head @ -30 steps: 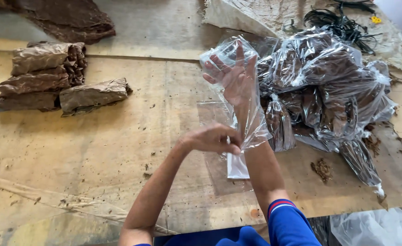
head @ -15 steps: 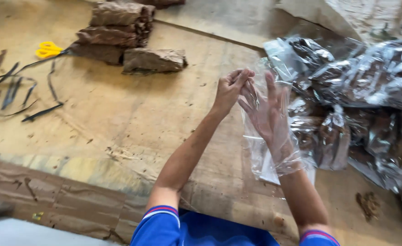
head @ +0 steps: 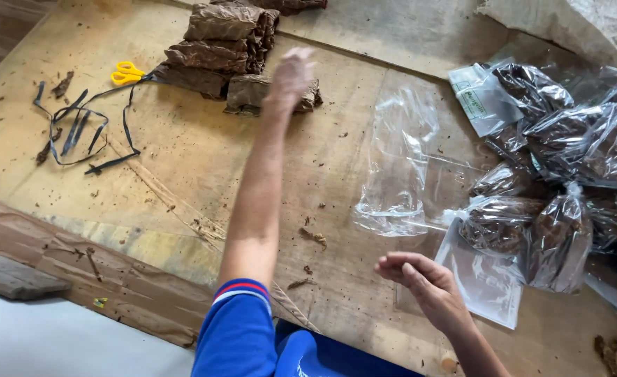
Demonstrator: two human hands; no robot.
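My left hand (head: 291, 77) is stretched far forward, blurred, right over a brown bundle of dried leaves (head: 251, 94) at the front of a stack of such bundles (head: 221, 42); I cannot tell whether it touches it. My right hand (head: 423, 283) hovers low near the table's front edge, fingers loosely apart and holding nothing. An empty clear plastic bag (head: 399, 167) lies flat on the cardboard-covered table (head: 182, 167) between the two hands.
A heap of clear bags filled with brown leaves (head: 567, 160) covers the right side. Yellow-handled scissors (head: 128, 72) and black straps (head: 78, 132) lie at the left. Leaf crumbs (head: 313, 237) dot the middle. A flat empty bag (head: 486, 279) lies beside my right hand.
My right hand has come out of the clear bag, which now lies on the table. My left hand has reached away to the leaf bundles. The view has shifted left.
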